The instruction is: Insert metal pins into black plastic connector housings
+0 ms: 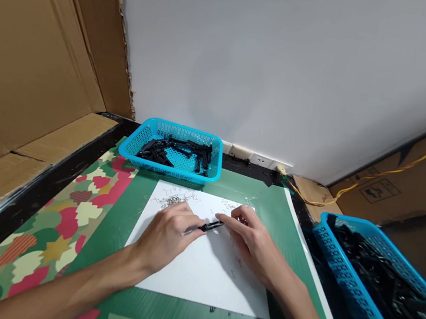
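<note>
My left hand (172,229) is closed with thumb and fingers pinching a slim black plastic part (212,226) above a white sheet (198,271). A greyish, shiny strip shows along the left fingers; its kind I cannot make out. At the part's right end are the bent fingers of my right hand (251,236), the index finger reaching over it. The fingertips there are partly hidden. Beyond my left hand lies a heap of tiny metal pieces (174,200), too small to name. More tiny pieces (229,204) are scattered near my right fingers.
A blue basket (167,172) with several black parts (157,150) stands at the back. Another blue basket (360,306), full of black pieces, is at the right. Cardboard (32,42) rises on the left. A yellow cable (337,199) runs from the wall sockets (262,160).
</note>
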Available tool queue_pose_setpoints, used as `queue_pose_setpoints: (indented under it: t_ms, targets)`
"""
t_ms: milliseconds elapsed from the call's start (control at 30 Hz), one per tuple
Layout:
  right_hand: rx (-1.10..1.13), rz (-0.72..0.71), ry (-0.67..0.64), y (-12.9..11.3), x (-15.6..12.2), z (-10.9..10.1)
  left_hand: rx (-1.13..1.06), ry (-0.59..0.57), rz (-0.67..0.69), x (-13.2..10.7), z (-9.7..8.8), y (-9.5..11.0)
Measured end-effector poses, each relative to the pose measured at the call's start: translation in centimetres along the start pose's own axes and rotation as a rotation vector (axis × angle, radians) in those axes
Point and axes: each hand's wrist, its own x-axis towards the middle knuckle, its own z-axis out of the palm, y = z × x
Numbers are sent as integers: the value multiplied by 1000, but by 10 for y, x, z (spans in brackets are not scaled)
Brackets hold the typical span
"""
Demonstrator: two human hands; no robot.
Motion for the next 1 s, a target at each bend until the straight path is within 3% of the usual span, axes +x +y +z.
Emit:
queue_pose_setpoints:
  t_ms: [200,433,567,700,833,1000]
  targets:
    - [-100,-97,-16,6,-3,4,131,-68,84,-3,5,-2]
    - [-156,-46,49,25,-10,-3,240,-87,199,0,3,-2]
    - [-195,20,149,26,-10,-6,323,-105,252,-1,2,0]
    - [137,234,295,2,-3,-3,319,-99,276,-1,2,2]
    - [596,379,319,-24,7,10,324,-109,282,-1,3,2]
    - [710,458,294,-30,13,26,333,-100,298,-2,6,1]
